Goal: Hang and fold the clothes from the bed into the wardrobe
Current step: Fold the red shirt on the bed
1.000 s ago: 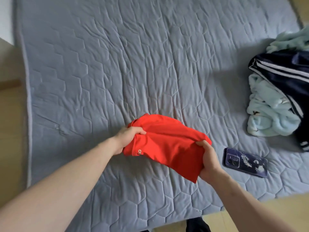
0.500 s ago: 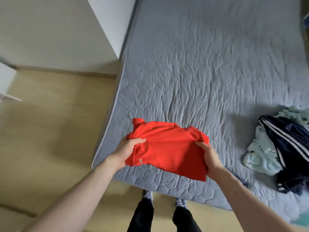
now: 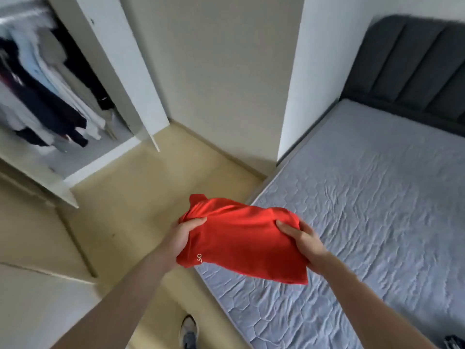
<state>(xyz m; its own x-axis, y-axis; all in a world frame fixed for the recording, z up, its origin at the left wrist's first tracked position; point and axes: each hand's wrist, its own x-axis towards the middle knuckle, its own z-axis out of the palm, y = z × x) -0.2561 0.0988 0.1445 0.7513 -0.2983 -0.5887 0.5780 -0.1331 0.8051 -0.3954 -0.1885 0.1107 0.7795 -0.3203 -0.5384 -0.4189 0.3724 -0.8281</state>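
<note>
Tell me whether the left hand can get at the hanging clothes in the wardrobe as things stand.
Probably not yet. The left hand and the right hand both grip the folded red garment, and open floor lies before the hanging clothes.

A single wide-angle head view looks forward and steeply down from standing height. Both forearms reach in from the near edge. The bed [image 3: 364,210] runs along the right to its far headboard [image 3: 412,69]; the open wardrobe [image 3: 50,96] sits far left, the floor [image 3: 141,197] between. Straight edges bow toward the frame borders.
</note>
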